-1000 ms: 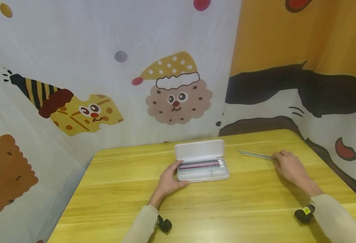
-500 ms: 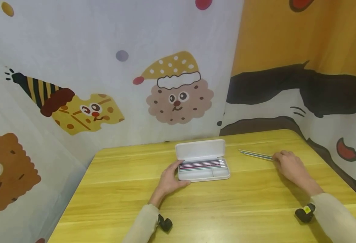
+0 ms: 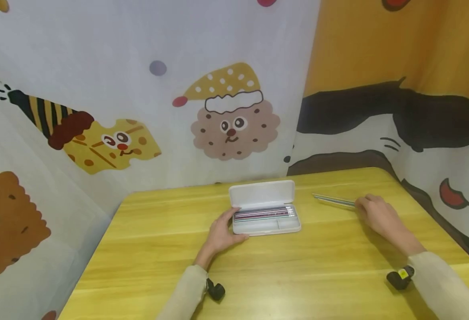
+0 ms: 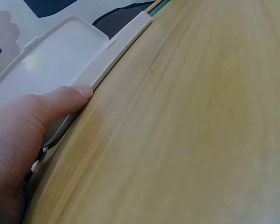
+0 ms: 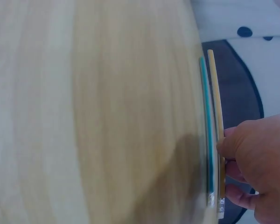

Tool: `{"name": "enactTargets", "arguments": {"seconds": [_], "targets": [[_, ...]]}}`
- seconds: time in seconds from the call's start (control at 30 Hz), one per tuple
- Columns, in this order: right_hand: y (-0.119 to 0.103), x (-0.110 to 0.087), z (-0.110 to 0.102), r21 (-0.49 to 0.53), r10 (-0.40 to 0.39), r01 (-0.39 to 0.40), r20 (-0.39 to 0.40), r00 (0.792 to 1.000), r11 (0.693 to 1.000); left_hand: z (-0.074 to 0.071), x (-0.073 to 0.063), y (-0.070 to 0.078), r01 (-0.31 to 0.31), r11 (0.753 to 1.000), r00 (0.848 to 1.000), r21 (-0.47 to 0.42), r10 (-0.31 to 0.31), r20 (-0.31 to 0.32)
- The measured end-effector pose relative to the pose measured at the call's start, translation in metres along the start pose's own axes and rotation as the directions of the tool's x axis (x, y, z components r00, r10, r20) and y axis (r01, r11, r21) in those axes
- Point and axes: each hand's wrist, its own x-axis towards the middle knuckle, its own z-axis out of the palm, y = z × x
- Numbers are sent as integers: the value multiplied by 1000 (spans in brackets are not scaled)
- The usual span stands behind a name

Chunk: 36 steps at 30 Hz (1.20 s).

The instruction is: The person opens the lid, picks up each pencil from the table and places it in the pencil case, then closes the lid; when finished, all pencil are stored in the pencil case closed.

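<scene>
No legible text anywhere, any print on the pencils [image 3: 260, 214] too small.

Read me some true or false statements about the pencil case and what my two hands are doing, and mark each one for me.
1. The left hand grips the left end of the pencil case. True.
2. The lid is shut. False: the lid stands open at the far side.
3. The right hand pinches a yellow pencil. True.
4. The pencils in the case lie in the part farthest from the lid. False: the pencils in the case lie in the part nearest the lid.
5. A teal pencil lies beside the yellow pencil. True.
</scene>
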Motion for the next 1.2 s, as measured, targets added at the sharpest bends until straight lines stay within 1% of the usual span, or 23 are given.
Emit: {"name": "enactTargets", "arguments": {"seconds": [0.07, 0.17, 0.27, 0.33, 0.47, 0.53, 0.7, 0.8, 0.87, 1.03, 1.2], "targets": [[-4, 4, -2, -1, -22, 22, -18, 1000, 1000, -1, 2, 0, -6, 1000, 1000, 3, 6, -2], [-11, 8, -5, 3, -57, 57, -16, 998, 998, -2, 2, 0, 0, 1000, 1000, -2, 0, 6], [-19, 10, -6, 10, -91, 91, -11, 996, 996, -1, -1, 0, 16, 1000, 1000, -9, -15, 13], [-25, 11, -7, 18, -111, 112, -19, 994, 994, 0, -3, 0, 16, 1000, 1000, -15, -15, 9], [-37, 12, -10, 28, -133, 134, -38, 990, 991, 3, -4, 0, 7, 1000, 1000, -24, -7, 10], [-42, 13, -12, 32, -138, 139, -36, 990, 990, 3, -4, 0, 11, 1000, 1000, -27, -10, 15], [-56, 22, -14, 24, -174, 175, -48, 984, 984, 1, -2, 1, 17, 1000, 1000, -20, -17, 4], [-63, 26, -14, 21, -205, 207, -67, 976, 978, 0, -1, 0, 20, 1000, 1000, -12, -19, 5], [-68, 29, -15, 21, -213, 215, -63, 975, 976, 0, -1, 0, 24, 1000, 1000, -3, -24, 8], [-81, 36, -14, 30, -217, 218, -22, 976, 975, 0, -1, 1, 26, 1000, 1000, 10, -26, 8], [-93, 43, -6, 38, -253, 254, -32, 967, 966, 0, -2, 1, 19, 1000, 1000, 18, -19, 4]]}}
